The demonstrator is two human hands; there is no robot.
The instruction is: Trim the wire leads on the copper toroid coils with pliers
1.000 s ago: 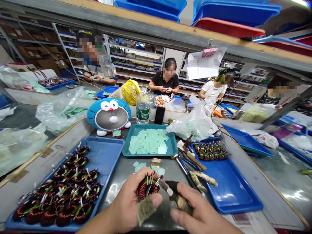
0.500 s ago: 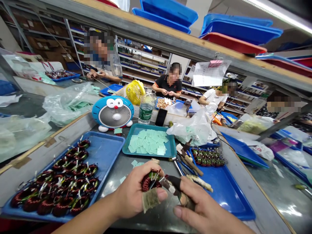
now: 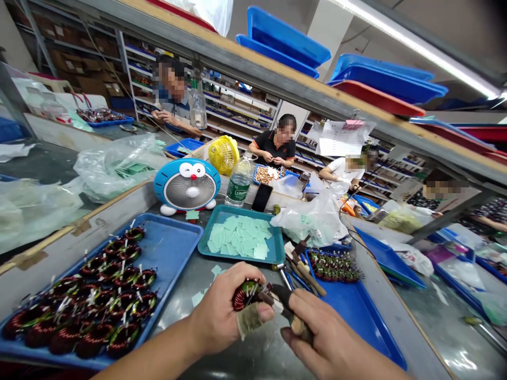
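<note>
Toroid coil (image 3: 244,295) gripped in left hand (image 3: 224,311); wrapped-handle tool (image 3: 295,316) pinched in right hand (image 3: 320,343). Blue tray (image 3: 174,237) left of coil holds many wound coils (image 3: 95,322) (apparently finished, count unclear).

White shelving (image 3: 233,100) holds cardboard boxes (image 3: 67,63) beneath a strip light (image 3: 420,50).

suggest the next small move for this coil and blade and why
Probably rotate the copper toroid coil slightly in the left hand, bringing another wire lead to the wrapped-handle blade in the right hand. The blade sits right at the leads, and the cloth-wrapped left thumb lies just below the coil.
</note>
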